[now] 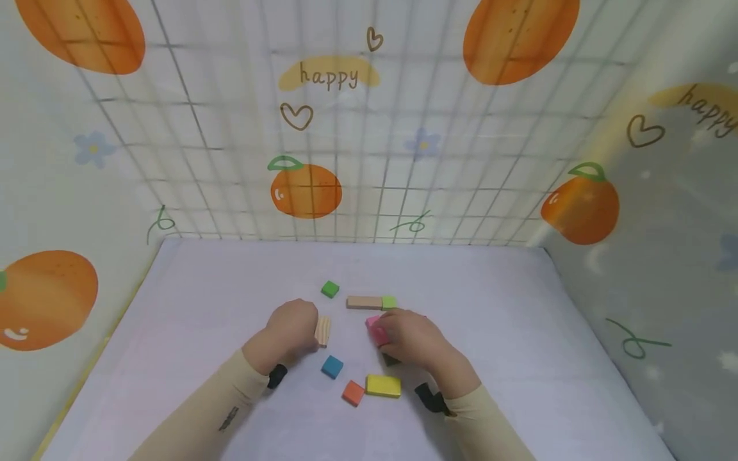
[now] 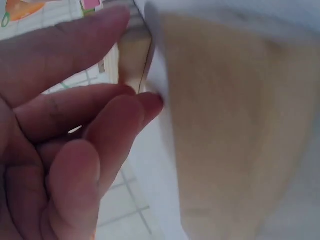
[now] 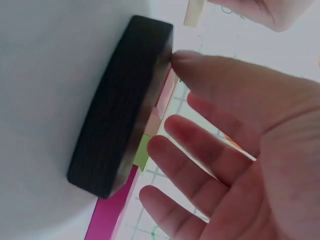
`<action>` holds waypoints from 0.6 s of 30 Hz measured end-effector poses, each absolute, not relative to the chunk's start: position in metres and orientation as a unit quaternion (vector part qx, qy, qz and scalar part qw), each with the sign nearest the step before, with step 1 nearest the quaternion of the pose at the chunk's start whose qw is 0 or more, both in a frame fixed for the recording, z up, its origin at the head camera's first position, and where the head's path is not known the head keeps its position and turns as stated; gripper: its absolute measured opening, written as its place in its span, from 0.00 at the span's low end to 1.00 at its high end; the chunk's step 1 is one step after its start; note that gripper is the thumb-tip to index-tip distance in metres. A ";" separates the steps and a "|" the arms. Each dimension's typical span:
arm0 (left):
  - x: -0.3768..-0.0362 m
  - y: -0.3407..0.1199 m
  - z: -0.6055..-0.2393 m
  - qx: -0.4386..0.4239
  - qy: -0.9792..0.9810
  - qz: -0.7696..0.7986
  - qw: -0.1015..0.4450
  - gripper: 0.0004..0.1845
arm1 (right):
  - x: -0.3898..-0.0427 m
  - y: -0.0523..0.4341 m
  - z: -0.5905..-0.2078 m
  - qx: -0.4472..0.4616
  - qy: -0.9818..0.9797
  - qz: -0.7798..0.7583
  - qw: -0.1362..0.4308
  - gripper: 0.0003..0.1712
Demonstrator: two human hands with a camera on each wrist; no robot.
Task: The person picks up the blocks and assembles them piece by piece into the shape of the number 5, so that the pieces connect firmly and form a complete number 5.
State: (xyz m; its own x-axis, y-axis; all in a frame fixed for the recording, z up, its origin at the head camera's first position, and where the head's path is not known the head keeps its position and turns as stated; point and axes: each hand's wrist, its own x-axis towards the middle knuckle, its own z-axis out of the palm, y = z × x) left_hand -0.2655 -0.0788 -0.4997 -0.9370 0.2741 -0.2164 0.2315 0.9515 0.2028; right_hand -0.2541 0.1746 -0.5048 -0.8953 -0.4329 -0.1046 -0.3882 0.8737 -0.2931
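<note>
In the head view my left hand (image 1: 291, 328) is at a light wooden block (image 1: 323, 331), holding it by its left side with thumb and fingers. The left wrist view shows the thumb tip overlapping this wooden block (image 2: 134, 55), fingertips right at its lower end. A larger-looking pale wooden block (image 2: 225, 125) fills the foreground there, blurred. My right hand (image 1: 416, 338) is over a pink block (image 1: 376, 330) and partly hides it. In the right wrist view its thumb tip overlaps the corner of a black block (image 3: 120, 105); the other fingers are loosely spread.
Beyond the hands lie a green cube (image 1: 330, 289) and a wooden plank (image 1: 364, 302) end to end with a light green cube (image 1: 389, 302). Nearer are a blue cube (image 1: 332, 367), an orange-red block (image 1: 353, 393) and a yellow block (image 1: 383, 386). A magenta block (image 3: 109, 217) lies behind the black one.
</note>
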 end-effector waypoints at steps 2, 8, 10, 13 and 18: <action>-0.268 -0.074 -0.501 0.133 0.981 0.089 0.113 0.14 | -0.255 0.174 -0.505 -0.207 0.965 -0.134 0.088 0.21; -0.278 -0.060 -0.503 0.131 0.984 0.075 0.097 0.14 | -0.257 0.176 -0.505 -0.199 0.963 -0.148 0.103 0.16; -0.281 -0.057 -0.504 0.133 0.984 0.070 0.095 0.15 | -0.257 0.177 -0.506 -0.196 0.963 -0.153 0.107 0.15; -0.283 -0.054 -0.507 0.136 0.984 0.070 0.091 0.14 | -0.258 0.177 -0.506 -0.202 0.961 -0.154 0.106 0.15; -0.285 -0.050 -0.510 0.136 0.984 0.074 0.083 0.13 | -0.259 0.180 -0.508 -0.220 0.961 -0.137 0.093 0.17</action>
